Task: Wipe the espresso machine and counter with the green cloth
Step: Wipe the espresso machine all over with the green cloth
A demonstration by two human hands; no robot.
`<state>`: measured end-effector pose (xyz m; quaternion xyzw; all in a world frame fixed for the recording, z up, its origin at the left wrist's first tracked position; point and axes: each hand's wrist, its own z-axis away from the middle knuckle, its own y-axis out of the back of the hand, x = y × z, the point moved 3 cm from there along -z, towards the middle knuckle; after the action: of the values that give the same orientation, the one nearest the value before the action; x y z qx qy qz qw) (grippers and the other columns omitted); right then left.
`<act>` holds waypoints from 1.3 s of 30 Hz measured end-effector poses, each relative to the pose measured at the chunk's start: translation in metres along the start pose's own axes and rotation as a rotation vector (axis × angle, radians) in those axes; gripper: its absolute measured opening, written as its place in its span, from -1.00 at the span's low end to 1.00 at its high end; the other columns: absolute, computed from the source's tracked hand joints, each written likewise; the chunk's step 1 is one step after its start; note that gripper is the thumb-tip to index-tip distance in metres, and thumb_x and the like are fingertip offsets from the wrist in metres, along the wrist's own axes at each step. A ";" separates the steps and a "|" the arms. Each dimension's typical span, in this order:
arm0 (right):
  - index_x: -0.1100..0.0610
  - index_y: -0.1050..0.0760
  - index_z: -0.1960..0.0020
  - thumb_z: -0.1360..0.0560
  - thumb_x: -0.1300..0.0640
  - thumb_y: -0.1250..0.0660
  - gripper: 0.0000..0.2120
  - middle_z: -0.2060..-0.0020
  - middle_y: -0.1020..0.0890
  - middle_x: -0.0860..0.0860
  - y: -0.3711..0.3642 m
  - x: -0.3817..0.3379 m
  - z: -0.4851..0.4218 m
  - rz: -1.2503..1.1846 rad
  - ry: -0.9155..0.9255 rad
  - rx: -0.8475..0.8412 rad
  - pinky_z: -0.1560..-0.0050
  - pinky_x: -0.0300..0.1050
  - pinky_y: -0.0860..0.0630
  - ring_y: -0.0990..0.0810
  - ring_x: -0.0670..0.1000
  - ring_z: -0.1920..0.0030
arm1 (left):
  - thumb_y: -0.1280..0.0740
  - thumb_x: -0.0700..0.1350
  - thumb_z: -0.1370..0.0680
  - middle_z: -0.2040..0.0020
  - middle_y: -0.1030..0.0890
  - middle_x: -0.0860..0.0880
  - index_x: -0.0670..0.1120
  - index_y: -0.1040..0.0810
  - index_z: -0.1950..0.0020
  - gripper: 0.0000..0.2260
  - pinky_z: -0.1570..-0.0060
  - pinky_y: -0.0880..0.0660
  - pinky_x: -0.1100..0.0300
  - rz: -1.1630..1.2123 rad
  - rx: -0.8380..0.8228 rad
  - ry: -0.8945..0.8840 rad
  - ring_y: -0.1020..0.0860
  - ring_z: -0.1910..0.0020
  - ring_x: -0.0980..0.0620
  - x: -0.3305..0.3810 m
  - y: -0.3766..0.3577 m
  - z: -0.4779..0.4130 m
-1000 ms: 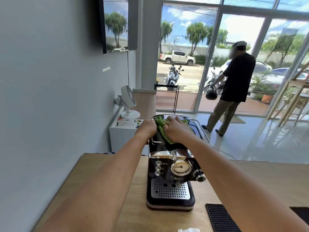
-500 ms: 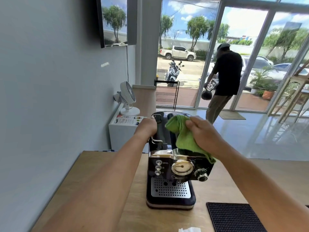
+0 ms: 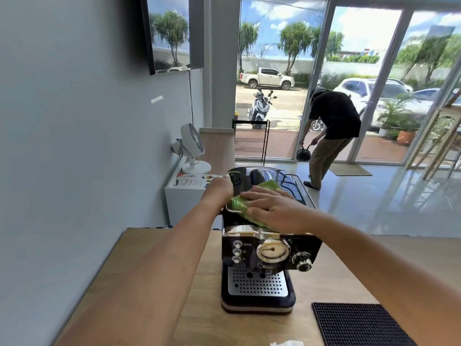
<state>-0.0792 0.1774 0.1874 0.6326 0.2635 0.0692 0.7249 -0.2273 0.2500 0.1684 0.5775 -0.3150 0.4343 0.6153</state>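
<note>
A black and chrome espresso machine [image 3: 264, 255] stands on the wooden counter [image 3: 139, 283], its gauge and knobs facing me. The green cloth [image 3: 268, 185] lies spread on the machine's top. My right hand [image 3: 270, 209] lies flat on the cloth with straight fingers pointing left, pressing it down. My left hand [image 3: 219, 189] grips the machine's top left edge by the chrome rail; its fingers curl out of sight.
A black rubber mat [image 3: 359, 323] lies on the counter at the right front, a bit of white paper [image 3: 287, 343] at the bottom edge. A white fan [image 3: 192, 148] stands on a white cabinet behind. A person [image 3: 329, 136] bends near the glass door.
My right hand, which held the cloth lifted above the machine's right side, has come down and left and now presses it flat on the top. The left hand stayed.
</note>
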 end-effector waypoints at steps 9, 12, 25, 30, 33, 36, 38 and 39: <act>-0.22 -0.22 -0.52 -0.65 -0.14 0.07 -0.55 -0.57 -0.09 -0.24 -0.005 -0.012 -0.032 0.092 -0.125 0.030 -0.53 0.15 0.23 0.10 -0.14 -0.57 | 0.02 0.02 -0.65 -0.29 -0.50 -0.23 -0.23 -0.44 -0.32 -0.56 -0.10 -0.54 -0.17 -0.038 0.000 0.074 -0.52 -0.17 -0.23 0.009 0.008 0.019; -0.18 -0.28 -0.51 -0.67 -0.13 0.07 -0.56 -0.51 -0.18 -0.33 -0.011 -0.016 0.012 0.012 -0.020 0.116 -0.55 0.01 0.19 0.04 -0.24 -0.54 | 0.04 -0.11 -0.66 -0.28 -0.49 -0.27 -0.25 -0.42 -0.30 -0.63 -0.04 -0.56 -0.24 -0.049 -0.012 0.054 -0.52 -0.16 -0.29 0.013 0.006 0.021; -0.03 -0.58 -0.27 -0.43 0.12 -0.44 -0.59 -0.29 -0.57 -0.12 -0.051 -0.050 0.047 0.440 0.412 0.493 -0.27 -0.11 -0.42 -0.51 -0.04 -0.28 | 0.00 -0.20 -0.65 -0.23 -0.49 -0.28 -0.29 -0.44 -0.24 -0.68 -0.07 -0.53 -0.22 -0.106 0.040 0.027 -0.49 -0.18 -0.30 0.014 0.005 0.021; 0.03 -0.59 -0.23 -0.42 0.13 -0.49 -0.62 -0.18 -0.63 -0.08 -0.022 -0.019 0.086 0.361 0.345 0.479 -0.16 -0.05 -0.57 -0.57 -0.01 -0.17 | 0.00 -0.18 -0.64 -0.19 -0.51 -0.31 -0.29 -0.45 -0.19 -0.69 -0.04 -0.56 -0.24 -0.065 0.013 0.017 -0.53 -0.13 -0.30 0.011 0.005 0.017; 0.06 -0.60 -0.23 -0.54 0.27 -0.35 -0.71 -0.06 -0.63 -0.09 0.013 -0.014 0.087 0.093 0.137 0.523 -0.01 -0.29 -0.55 -0.54 -0.07 0.02 | -0.01 -0.13 -0.62 -0.18 -0.54 -0.28 -0.26 -0.49 -0.16 -0.67 -0.10 -0.55 -0.14 -0.071 0.034 -0.002 -0.53 -0.13 -0.24 0.007 0.005 0.013; 0.07 -0.55 -0.32 -0.63 0.21 -0.23 -0.70 -0.10 -0.60 -0.04 0.061 -0.002 0.052 -0.142 -0.121 0.784 0.00 -0.30 -0.38 -0.51 -0.02 -0.03 | -0.01 -0.15 -0.61 -0.16 -0.55 -0.26 -0.25 -0.50 -0.14 -0.68 -0.14 -0.52 -0.12 -0.086 0.038 -0.031 -0.53 -0.13 -0.22 0.003 0.004 0.010; 0.06 -0.50 -0.38 -0.65 0.12 -0.19 -0.68 -0.22 -0.58 0.01 0.075 0.006 0.015 -0.125 -0.188 0.739 -0.17 -0.07 -0.44 -0.52 0.05 -0.12 | -0.01 -0.26 -0.57 -0.16 -0.55 -0.27 -0.28 -0.50 -0.12 -0.69 -0.13 -0.52 -0.08 -0.095 0.027 -0.034 -0.53 -0.13 -0.23 0.004 0.002 0.010; 0.06 -0.47 -0.40 -0.66 0.11 -0.15 -0.66 -0.28 -0.55 0.03 0.075 0.011 -0.008 -0.114 -0.206 0.641 -0.21 0.02 -0.48 -0.53 0.06 -0.13 | 0.00 -0.30 -0.56 -0.17 -0.55 -0.28 -0.29 -0.50 -0.12 -0.70 -0.13 -0.50 -0.04 -0.099 0.032 -0.044 -0.52 -0.14 -0.23 0.006 0.002 0.010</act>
<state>-0.0556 0.2036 0.2554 0.8162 0.2321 -0.1220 0.5148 -0.2256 0.2411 0.1764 0.6115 -0.2928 0.3955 0.6197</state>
